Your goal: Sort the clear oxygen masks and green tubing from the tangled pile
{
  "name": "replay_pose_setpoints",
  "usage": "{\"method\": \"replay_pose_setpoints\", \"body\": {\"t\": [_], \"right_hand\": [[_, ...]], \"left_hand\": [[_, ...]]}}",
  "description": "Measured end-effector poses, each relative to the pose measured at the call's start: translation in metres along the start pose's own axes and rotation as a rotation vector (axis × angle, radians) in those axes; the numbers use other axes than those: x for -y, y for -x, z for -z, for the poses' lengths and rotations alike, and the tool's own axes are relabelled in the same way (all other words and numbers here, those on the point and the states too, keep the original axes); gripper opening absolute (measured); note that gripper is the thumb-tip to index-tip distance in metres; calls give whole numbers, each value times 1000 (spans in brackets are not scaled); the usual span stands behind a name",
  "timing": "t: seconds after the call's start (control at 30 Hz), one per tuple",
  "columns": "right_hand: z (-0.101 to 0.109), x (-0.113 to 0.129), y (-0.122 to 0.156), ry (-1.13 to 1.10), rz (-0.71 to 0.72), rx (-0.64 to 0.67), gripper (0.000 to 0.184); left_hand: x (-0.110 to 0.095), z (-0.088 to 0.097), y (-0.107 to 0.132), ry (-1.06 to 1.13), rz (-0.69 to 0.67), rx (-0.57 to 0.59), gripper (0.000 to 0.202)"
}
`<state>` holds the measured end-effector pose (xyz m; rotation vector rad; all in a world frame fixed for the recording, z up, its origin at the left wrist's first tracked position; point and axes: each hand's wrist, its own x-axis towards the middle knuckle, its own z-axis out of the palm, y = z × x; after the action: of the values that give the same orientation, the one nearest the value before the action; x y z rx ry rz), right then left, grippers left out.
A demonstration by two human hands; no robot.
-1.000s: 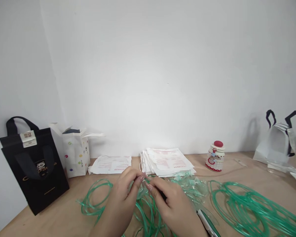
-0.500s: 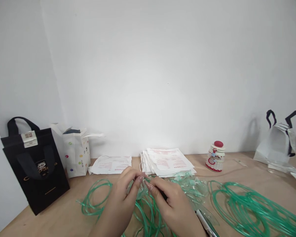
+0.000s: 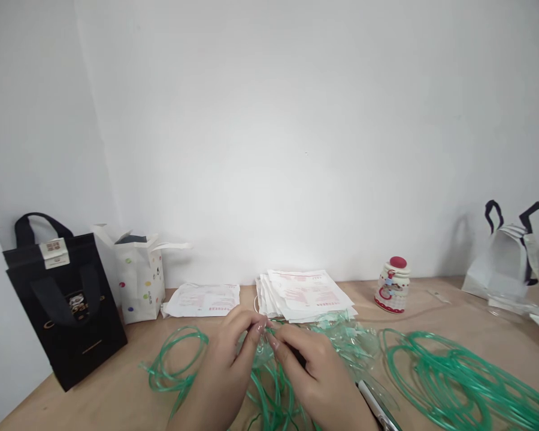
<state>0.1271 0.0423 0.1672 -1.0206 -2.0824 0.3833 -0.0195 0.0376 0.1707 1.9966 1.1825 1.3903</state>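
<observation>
In the head view, my left hand (image 3: 233, 350) and my right hand (image 3: 308, 371) meet at the fingertips, both closed in a pinch. Between them is a clear, green-tinted plastic piece (image 3: 263, 354), mostly covered by my fingers; its exact kind is not plain. Something dark (image 3: 297, 357) shows under the curled fingers of my right hand, too hidden to name. Loose green tubing (image 3: 276, 398) lies below and between my wrists. Beside my right wrist is a white and dark pen-like tool (image 3: 377, 407). A heap of clear green plastic pieces (image 3: 348, 338) lies just past my right hand.
Coiled green tubing lies at right (image 3: 458, 371), with a smaller coil (image 3: 170, 365) at left. White printed packets (image 3: 308, 296) and another packet (image 3: 204, 299) lie along the wall. A red-lidded jar (image 3: 393, 287), black bag (image 3: 67, 311), dotted bag (image 3: 139, 281) and white bag (image 3: 498, 263) stand around.
My hands have shifted slightly to the right and down, still pinched together on the clear plastic piece. The other things on the table look the same.
</observation>
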Motion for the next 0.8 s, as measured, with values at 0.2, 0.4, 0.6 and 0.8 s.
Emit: {"method": "replay_pose_setpoints", "body": {"t": [0.2,0.4,0.6,0.8], "right_hand": [[4,0,-1,-27,16,18,29],[5,-1,-3,-124,3,73,31],[5,-2,-5,-228,-34,74,32],[-3,-1,-2,-128,-38,-19,33]], "left_hand": [[0,-1,0,23,20,-21,19],[1,-2,-1,21,28,-23,21],[-2,-4,0,-43,93,-33,24],[0,-5,2,-46,112,-69,25]]}}
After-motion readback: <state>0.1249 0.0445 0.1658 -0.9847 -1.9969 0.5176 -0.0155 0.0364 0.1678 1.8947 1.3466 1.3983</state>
